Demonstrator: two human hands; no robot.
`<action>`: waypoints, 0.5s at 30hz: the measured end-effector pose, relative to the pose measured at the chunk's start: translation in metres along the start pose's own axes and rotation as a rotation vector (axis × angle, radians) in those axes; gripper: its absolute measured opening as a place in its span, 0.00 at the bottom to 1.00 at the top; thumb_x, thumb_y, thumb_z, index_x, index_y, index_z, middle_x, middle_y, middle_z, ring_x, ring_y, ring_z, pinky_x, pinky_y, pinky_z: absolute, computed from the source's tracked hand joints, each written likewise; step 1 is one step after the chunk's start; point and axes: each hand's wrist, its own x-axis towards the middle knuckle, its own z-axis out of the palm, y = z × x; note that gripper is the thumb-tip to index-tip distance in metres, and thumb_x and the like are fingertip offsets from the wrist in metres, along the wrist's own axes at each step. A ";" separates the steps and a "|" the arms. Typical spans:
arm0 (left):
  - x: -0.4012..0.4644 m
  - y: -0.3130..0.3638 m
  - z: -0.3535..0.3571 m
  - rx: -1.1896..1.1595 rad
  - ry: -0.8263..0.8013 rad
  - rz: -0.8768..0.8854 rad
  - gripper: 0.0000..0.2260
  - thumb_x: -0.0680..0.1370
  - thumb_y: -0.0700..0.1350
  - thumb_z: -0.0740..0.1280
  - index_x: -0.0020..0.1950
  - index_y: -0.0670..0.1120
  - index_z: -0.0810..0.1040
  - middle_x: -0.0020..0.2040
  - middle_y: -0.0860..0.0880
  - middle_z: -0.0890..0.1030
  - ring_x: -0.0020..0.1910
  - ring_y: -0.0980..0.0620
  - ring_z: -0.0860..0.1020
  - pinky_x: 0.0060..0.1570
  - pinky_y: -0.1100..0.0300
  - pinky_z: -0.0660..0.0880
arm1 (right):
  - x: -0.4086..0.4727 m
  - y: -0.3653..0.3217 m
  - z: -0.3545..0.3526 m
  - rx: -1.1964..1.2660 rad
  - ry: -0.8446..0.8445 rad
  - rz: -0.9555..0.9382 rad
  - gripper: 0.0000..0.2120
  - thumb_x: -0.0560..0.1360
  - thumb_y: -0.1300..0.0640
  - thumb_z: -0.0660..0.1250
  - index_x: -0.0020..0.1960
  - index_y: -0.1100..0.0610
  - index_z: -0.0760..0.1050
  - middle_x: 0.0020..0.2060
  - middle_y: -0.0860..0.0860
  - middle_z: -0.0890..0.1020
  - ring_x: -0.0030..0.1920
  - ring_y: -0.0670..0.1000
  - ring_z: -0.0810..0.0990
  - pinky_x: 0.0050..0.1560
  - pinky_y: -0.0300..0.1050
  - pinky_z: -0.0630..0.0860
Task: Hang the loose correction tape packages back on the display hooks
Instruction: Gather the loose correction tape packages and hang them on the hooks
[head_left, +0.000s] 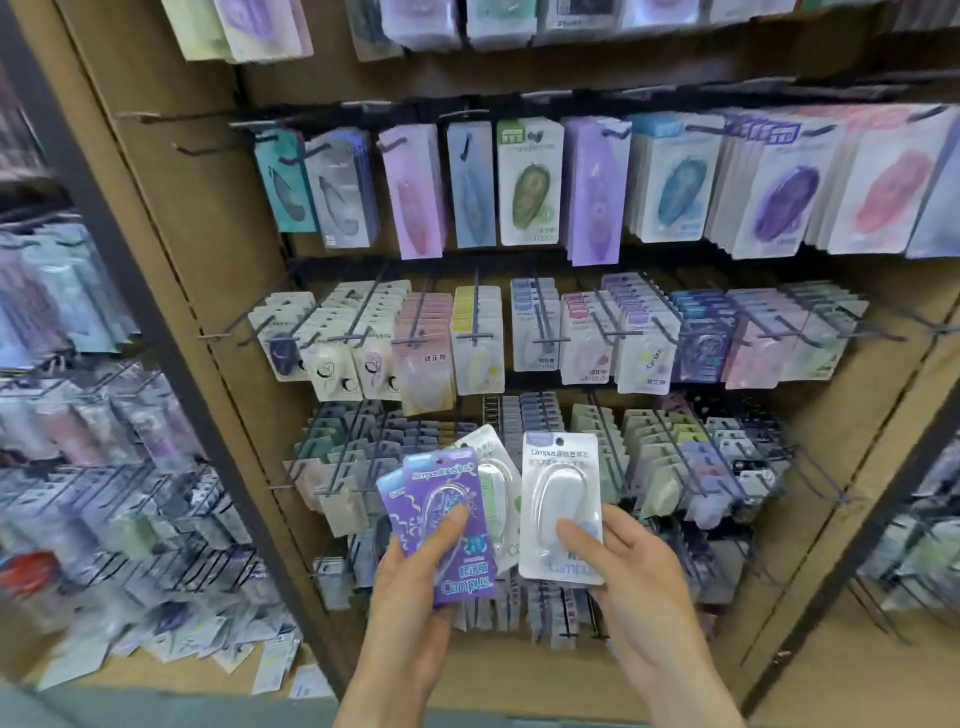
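The left hand (410, 587) holds a fanned stack of packs low in front of the display; its thumb (451, 525) is curled over the face of the purple pack (448, 525), which lies on top; a second purple pack (390, 496) shows at the stack's left edge, and a white-green pack (496, 478) projects behind to the right. The fingers behind the stack are hidden; the grip is a clamp between thumb and hidden fingers.

The right hand (636, 566) holds a single white pack (561, 506) upright, just beside the stack and apart from it; the thumb (576, 540) presses the lower front of the blister, and the fingers wrap the right edge and back. The hang hole at the pack's top is free of any hook.

Both hands are positioned before the lowest rows of the rack (810, 597); the hooks (363, 312) project forward in rows, each loaded with hanging packs; the middle row (639, 338) carries small pastel cards, the upper row (670, 182) larger ones. The board panel (176, 218) forms the left wall; further loose packs (197, 639) lie heaped on the shelf at lower left, blurred.
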 end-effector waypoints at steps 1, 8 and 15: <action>0.002 0.002 -0.003 -0.001 -0.002 0.000 0.21 0.71 0.45 0.77 0.64 0.45 0.82 0.56 0.43 0.88 0.52 0.42 0.86 0.47 0.49 0.81 | 0.003 0.002 0.003 0.007 0.004 0.001 0.16 0.75 0.61 0.74 0.62 0.56 0.81 0.52 0.51 0.88 0.54 0.51 0.87 0.57 0.51 0.78; 0.022 0.013 -0.015 -0.017 0.005 -0.017 0.22 0.70 0.46 0.77 0.64 0.47 0.82 0.55 0.44 0.88 0.55 0.40 0.85 0.43 0.49 0.82 | 0.051 -0.003 0.027 0.055 0.100 -0.036 0.14 0.77 0.57 0.73 0.62 0.55 0.82 0.53 0.51 0.88 0.56 0.53 0.86 0.66 0.58 0.77; 0.033 0.021 -0.021 -0.013 -0.012 -0.026 0.24 0.70 0.45 0.77 0.66 0.45 0.81 0.56 0.43 0.88 0.54 0.40 0.85 0.50 0.45 0.82 | 0.104 -0.018 0.043 0.088 0.152 -0.110 0.08 0.80 0.59 0.71 0.58 0.54 0.83 0.50 0.51 0.88 0.50 0.50 0.85 0.54 0.51 0.78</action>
